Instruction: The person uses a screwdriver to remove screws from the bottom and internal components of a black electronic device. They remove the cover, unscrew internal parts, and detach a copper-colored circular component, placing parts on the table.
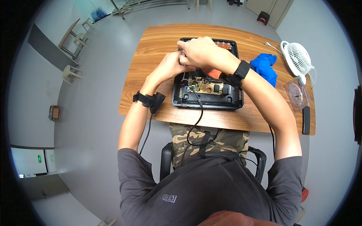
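On the table lies an opened black appliance housing [177,98], which looks like an induction cooker. Inside it are a tan circuit board [206,86] and a reddish-copper coil [212,73], partly covered by my right forearm. My left hand [171,67] and my right hand [200,51] meet over the housing's far left part. Both have their fingers curled in and closed. Something small shows between them, but my fingers hide what it is. A black cable [201,115] runs from the board over the table's near edge toward my lap.
A blue cloth [266,67] lies right of the housing. Beyond it are a white fan [296,58], a clear plastic bag [295,95] and a long black object [306,119] near the right edge. Tiny loose pieces [164,90] lie left of the housing on the wooden table [137,83].
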The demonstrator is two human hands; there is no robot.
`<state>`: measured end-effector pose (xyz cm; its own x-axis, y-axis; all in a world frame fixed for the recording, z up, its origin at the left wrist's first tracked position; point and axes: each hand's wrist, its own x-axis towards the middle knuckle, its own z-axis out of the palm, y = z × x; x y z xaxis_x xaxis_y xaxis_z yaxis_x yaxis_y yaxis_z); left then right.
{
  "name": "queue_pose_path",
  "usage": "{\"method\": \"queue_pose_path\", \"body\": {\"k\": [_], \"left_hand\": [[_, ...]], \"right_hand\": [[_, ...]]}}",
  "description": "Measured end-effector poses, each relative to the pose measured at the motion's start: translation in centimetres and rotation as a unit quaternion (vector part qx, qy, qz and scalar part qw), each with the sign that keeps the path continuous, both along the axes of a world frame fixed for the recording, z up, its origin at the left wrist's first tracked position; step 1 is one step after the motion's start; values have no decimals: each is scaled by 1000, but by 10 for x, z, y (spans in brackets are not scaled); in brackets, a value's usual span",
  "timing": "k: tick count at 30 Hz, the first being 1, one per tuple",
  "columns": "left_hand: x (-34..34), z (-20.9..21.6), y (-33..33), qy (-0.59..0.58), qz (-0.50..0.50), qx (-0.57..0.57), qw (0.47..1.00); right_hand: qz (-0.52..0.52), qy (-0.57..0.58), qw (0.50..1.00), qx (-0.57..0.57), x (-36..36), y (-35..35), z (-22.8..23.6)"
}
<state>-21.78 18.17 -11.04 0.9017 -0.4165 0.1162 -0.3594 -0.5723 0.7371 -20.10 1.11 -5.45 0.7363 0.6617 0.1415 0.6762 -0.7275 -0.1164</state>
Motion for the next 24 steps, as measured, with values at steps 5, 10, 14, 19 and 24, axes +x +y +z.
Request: {"method": "queue_pose_path", "body": {"k": [5,10,14,19,24], "left_hand": [[-1,1,0,-11,-19,-14,1000],[3,-7,-6,-1,11,26,1000],[8,-10,-7,-8,36,46,998],[4,-8,6,1,4,-44,999],[7,-13,2,-14,-2,25,1000]], "right_hand": [[1,58,998,-15,-10,-1,16],[-39,-87,995,-11,-5,1,6],[-15,-63,998,-16,-3,4,-3],[59,-40,997,16,-4,-7,-2],[-23,-62,996,-57,-5,-1,10]]}}
